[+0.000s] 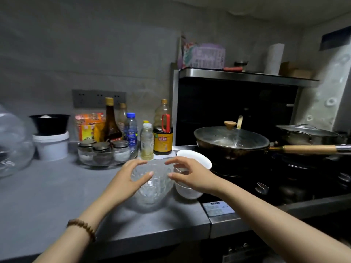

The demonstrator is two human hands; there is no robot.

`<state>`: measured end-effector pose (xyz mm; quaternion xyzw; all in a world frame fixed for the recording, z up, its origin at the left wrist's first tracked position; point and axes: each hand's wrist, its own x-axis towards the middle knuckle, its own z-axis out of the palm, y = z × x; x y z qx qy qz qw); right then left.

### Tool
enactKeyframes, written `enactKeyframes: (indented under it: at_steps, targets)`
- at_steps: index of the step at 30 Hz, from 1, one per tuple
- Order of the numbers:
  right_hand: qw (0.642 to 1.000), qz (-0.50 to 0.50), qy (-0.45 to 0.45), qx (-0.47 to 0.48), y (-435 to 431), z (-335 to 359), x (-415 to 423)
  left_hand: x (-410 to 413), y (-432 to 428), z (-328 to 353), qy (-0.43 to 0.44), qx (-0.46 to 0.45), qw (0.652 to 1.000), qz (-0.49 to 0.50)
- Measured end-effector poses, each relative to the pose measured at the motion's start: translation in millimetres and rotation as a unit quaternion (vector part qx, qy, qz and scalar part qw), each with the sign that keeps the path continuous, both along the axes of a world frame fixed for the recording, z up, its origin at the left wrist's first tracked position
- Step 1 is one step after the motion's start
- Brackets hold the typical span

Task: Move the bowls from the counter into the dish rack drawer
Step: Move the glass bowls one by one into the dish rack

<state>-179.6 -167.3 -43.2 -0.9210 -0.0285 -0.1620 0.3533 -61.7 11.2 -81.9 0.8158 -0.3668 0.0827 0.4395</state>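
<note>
A clear cut-glass bowl (152, 185) stands on the grey counter (57, 196) in front of me. My left hand (125, 179) curves around its left rim and my right hand (191, 175) around its right rim, fingers spread; whether they touch the glass is unclear. Right beside it are white bowls: one (187, 191) on the counter under my right hand and another (197, 158) tilted behind it. The dish rack drawer is not in view.
Behind the bowls stand sauce bottles (163, 130), a glass dish with spice jars (106, 152) and a white bucket (51, 145). A lidded wok (231, 141) with a long handle and another pot sit on the stove to the right. A large glass vessel (13, 145) is at far left.
</note>
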Motion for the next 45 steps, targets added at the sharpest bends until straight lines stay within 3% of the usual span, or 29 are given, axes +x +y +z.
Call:
enactKeyframes:
  at_steps: [7,17,22,30,37,42,45]
  targets:
    - [0.996,-0.005,0.04,-0.084,12,-20,34,25,9,-29,0.08,0.021,0.996,-0.017]
    - [0.987,-0.004,0.033,-0.158,18,-26,44,33,12,-39,0.09,-0.02,0.995,-0.031]
    - [0.989,-0.008,0.01,-0.149,21,-26,41,29,12,-35,0.076,-0.049,0.995,-0.031]
    - [0.99,0.0,-0.091,-0.11,27,9,22,9,12,-4,0.068,-0.169,0.983,-0.032]
    - [0.993,0.057,-0.106,0.0,17,51,-35,-36,-12,35,0.065,-0.218,0.968,-0.103]
    - [0.97,0.038,-0.139,0.197,-12,64,-86,-76,-59,42,0.122,-0.231,0.944,-0.199]
    - [0.956,-0.002,-0.134,0.263,-39,62,-117,-109,-96,41,0.151,-0.219,0.932,-0.245]
